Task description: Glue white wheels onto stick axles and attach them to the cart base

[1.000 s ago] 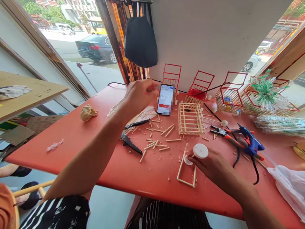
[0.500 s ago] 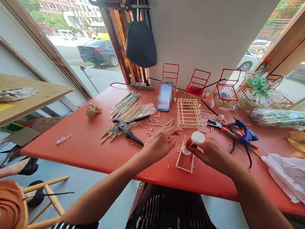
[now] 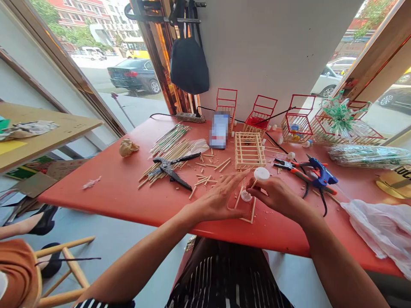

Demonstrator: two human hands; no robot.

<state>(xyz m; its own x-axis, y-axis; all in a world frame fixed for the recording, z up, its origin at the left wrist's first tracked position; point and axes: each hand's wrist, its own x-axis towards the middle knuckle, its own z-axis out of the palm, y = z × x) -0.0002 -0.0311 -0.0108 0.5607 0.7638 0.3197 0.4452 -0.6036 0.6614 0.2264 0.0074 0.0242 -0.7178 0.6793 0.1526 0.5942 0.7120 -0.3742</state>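
Note:
My right hand (image 3: 278, 196) pinches a short wooden stick with a white wheel at each end, an upper wheel (image 3: 261, 173) and a lower wheel (image 3: 246, 196). This wheel pair is held over a small rectangular stick frame (image 3: 253, 210) lying near the table's front edge. Beside the frame, my left hand (image 3: 215, 201) is open, its fingers stretched and thumb spread, with nothing in it; it partly hides the frame's left side. Behind both hands stands a slatted box of wooden sticks (image 3: 249, 149).
On the red table (image 3: 112, 188) lie black-handled pliers (image 3: 170, 169), a stick bundle (image 3: 167, 158), a phone (image 3: 219, 130), a blue glue gun (image 3: 323, 173), red-handled pliers (image 3: 290, 167) and a plastic bag (image 3: 379, 231). Red-trimmed stick carts (image 3: 260, 115) line the wall. Cut sticks and crumbs are scattered about.
My left hand has moved closer to the frame, with its thumb and fingers spread wider. The right hand still holds the wheel pair. The whole view has shifted slightly.

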